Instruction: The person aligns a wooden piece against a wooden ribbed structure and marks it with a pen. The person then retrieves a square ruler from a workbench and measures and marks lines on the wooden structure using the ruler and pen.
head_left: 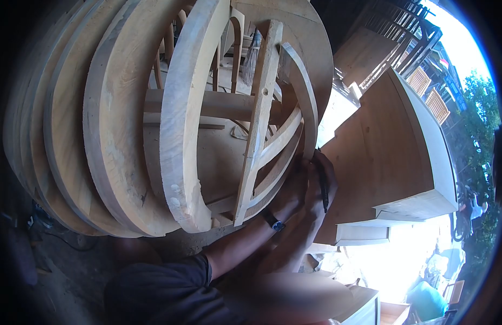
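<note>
A large rounded frame of curved wooden ribs (178,119) fills the left and middle of the head view. Across its near side runs a straight wooden bar (257,116), with a thin curved wooden strip (305,89) beside it. My left hand (295,187), below a wristwatch, closes around the strip's lower end; its fingertips are partly hidden. Right against it is my right hand (327,176), its fingers bent around a slim dark pen-like stick (323,189) that points downward. Both hands are close together at the frame's lower right edge.
A large brown wooden panelled piece (381,151) stands close on the right. Through the ribs a broom (252,54) shows. Slatted wooden pieces (427,92) are farther off, and a turquoise rounded object (427,300) sits at lower right. A cable lies on the floor at left.
</note>
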### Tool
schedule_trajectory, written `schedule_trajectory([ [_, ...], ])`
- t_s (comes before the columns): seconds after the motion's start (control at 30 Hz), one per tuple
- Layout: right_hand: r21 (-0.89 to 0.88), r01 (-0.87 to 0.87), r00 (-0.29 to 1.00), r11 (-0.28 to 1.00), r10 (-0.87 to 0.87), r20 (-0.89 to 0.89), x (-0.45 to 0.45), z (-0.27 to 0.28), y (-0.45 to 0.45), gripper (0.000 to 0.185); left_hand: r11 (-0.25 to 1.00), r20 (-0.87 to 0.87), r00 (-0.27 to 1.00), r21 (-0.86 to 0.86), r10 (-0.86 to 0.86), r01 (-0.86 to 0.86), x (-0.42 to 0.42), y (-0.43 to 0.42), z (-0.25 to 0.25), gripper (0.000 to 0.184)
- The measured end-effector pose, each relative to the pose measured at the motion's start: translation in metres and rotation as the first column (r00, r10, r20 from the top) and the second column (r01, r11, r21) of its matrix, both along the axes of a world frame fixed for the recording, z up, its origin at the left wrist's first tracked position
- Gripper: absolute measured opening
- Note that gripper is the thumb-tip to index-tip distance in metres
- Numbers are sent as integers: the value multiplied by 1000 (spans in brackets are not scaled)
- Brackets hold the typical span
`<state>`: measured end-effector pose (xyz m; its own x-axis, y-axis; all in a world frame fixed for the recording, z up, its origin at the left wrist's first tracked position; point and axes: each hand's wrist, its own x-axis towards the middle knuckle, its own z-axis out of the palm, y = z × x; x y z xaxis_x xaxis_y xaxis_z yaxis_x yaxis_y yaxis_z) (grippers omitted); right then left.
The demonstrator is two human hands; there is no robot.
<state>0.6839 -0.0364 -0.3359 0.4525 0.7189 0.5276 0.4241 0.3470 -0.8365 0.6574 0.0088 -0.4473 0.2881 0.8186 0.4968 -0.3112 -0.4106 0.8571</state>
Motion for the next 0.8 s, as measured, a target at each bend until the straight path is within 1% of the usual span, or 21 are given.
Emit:
schedule_trajectory([
  [0.03,3,-3,1000,1000,3,7,-1,2,0,31,1000,-8,1000,12,-18,18,-1,0,2,32],
  [0.13,-1,0,1000,1000,0,21,-2,4,-1,30,996,-99,992,28,83,-81,2,0,3,31],
  [0.17,-7,7,1000,1000,-7,28,-2,4,-1,30,946,240,967,-284,-90,158,5,2,3,30],
  [0.2,-7,6,1000,1000,-6,29,-2,4,-1,30,867,415,899,-387,-140,313,3,1,8,29],
  [0.23,-16,7,1000,1000,-7,25,-1,3,-1,30,760,582,802,-461,-130,458,-2,0,20,29],
  [0.27,-25,9,1000,1000,-8,22,-1,3,-1,30,871,405,909,-404,-101,277,-9,-5,32,28],
  [0.33,-26,5,1000,1000,-4,9,-1,3,-1,30,948,218,975,-301,-34,100,-15,-9,45,27],
  [0.47,4,-14,1000,1000,14,6,-1,1,-1,30,860,387,920,-450,-58,243,-16,-11,48,24],
  [0.53,-1,-5,1000,1000,5,15,-2,4,-2,30,832,428,902,-479,-57,279,-16,-10,48,24],
  [0.57,-8,4,1000,1000,-4,25,-3,5,-2,30,812,488,871,-484,-60,327,-15,-10,47,24],
  [0.63,-14,8,999,1000,-8,41,-2,5,-2,30,791,546,835,-484,-61,375,-5,-6,28,24],
  [0.67,-20,14,998,1000,-13,57,-2,5,-2,30,776,585,802,-448,-121,444,5,0,6,24],
  [0.73,-5,0,999,1000,0,48,-1,3,-1,30,757,621,763,-407,-181,511,7,3,3,25],
  [0.8,10,-14,999,1000,13,39,-2,4,-1,29,746,635,753,-417,-170,520,8,2,0,26],
])
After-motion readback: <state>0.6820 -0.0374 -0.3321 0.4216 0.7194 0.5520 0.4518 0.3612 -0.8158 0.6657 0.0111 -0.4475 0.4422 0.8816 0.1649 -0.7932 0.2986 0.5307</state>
